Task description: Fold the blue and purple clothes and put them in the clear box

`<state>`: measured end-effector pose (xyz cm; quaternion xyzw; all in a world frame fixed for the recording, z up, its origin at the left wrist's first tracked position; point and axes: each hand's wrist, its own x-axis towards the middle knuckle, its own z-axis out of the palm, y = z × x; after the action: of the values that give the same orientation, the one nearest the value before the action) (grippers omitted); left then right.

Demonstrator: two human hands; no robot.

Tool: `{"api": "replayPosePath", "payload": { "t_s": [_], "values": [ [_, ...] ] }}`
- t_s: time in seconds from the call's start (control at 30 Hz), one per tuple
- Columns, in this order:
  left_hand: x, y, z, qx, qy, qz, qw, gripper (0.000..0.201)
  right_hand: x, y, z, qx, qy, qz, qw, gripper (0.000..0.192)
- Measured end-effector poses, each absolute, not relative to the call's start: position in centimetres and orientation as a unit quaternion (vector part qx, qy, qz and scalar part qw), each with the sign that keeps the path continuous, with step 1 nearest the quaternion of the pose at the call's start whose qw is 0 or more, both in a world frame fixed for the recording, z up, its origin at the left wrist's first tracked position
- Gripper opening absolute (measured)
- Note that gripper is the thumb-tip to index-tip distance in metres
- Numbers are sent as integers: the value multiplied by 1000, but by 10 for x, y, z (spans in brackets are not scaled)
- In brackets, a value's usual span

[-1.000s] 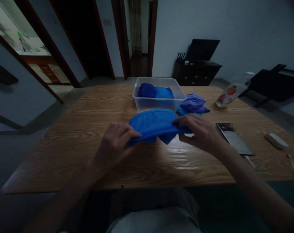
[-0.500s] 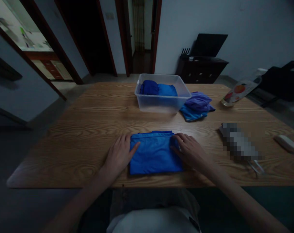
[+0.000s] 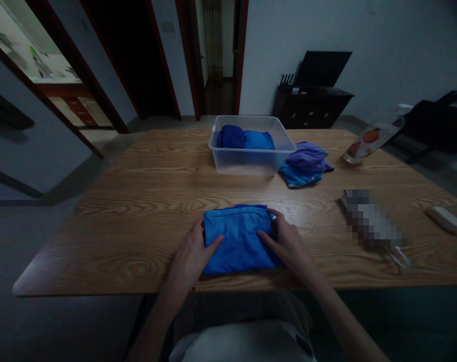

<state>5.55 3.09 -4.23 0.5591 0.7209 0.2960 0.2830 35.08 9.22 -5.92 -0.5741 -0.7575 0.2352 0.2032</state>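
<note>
A folded blue garment [image 3: 239,241] lies flat near the table's front edge, with a stitched band along its far side and light wrinkles in the middle. At its left edge, my left hand [image 3: 192,251] has the thumb on top and the other fingers around the side, partly hidden. My right hand [image 3: 288,241] grips the right edge the same way, its thumb pressing the top. Beyond it stands a clear plastic bin [image 3: 254,160] holding a dark blue roll [image 3: 233,137] and a brighter blue folded cloth [image 3: 259,141].
A crumpled purple and blue cloth pile [image 3: 306,163] touches the bin's right side. Farther right are a clear pump bottle [image 3: 375,136], a blurred-out object with a loop [image 3: 373,218] and a small pale case [image 3: 445,218]. All rest on the wooden table [image 3: 130,226].
My hands have shifted from lying over the garment's sides to gripping its edges, thumbs farther inward. The cloth now bunches slightly between them.
</note>
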Motion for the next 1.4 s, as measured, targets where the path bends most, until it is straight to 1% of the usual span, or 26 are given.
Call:
{"api": "replayPosePath", "payload": {
  "t_s": [0.13, 0.27, 0.33, 0.4, 0.5, 0.57, 0.63, 0.77, 0.87, 1.0, 1.13, 1.2, 1.27, 1.33, 1.4],
  "values": [
    [59, 28, -43, 544, 716, 311, 308, 76, 341, 85, -55, -577, -734, 277, 227, 69],
    [65, 35, -43, 546, 704, 317, 325, 82, 334, 77, -52, -588, -725, 267, 239, 78],
    [67, 39, -45, 549, 692, 322, 341, 79, 332, 76, -52, -587, -723, 267, 248, 81],
    [67, 41, -48, 552, 666, 347, 362, 69, 331, 77, -53, -579, -719, 284, 259, 78],
    [64, 43, -52, 539, 618, 423, 385, 54, 332, 78, -54, -553, -695, 346, 301, 70],
    [61, 42, -50, 513, 610, 463, 388, 51, 334, 77, -52, -534, -659, 400, 348, 64],
    [60, 41, -42, 476, 603, 486, 417, 52, 334, 74, -48, -518, -598, 470, 391, 62],
    [64, 38, -16, 397, 532, 528, 529, 55, 331, 66, -34, -484, -460, 597, 444, 66],
    [70, 40, 5, 370, 493, 531, 581, 56, 323, 60, -27, -454, -378, 667, 454, 70],
    [77, 46, 18, 372, 477, 518, 605, 65, 312, 56, -29, -415, -297, 729, 456, 77],
    [79, 47, 12, 383, 500, 520, 577, 65, 310, 54, -27, -401, -290, 730, 472, 75],
    [80, 47, 4, 400, 518, 527, 542, 61, 312, 53, -22, -409, -322, 703, 485, 73],
    [82, 47, -6, 411, 521, 541, 517, 57, 314, 51, -15, -424, -362, 669, 492, 74],
    [86, 48, -15, 400, 500, 558, 528, 56, 315, 49, -8, -435, -384, 648, 494, 80],
    [93, 49, -22, 377, 473, 566, 560, 57, 315, 48, -2, -439, -378, 647, 496, 87]
  ]
}}
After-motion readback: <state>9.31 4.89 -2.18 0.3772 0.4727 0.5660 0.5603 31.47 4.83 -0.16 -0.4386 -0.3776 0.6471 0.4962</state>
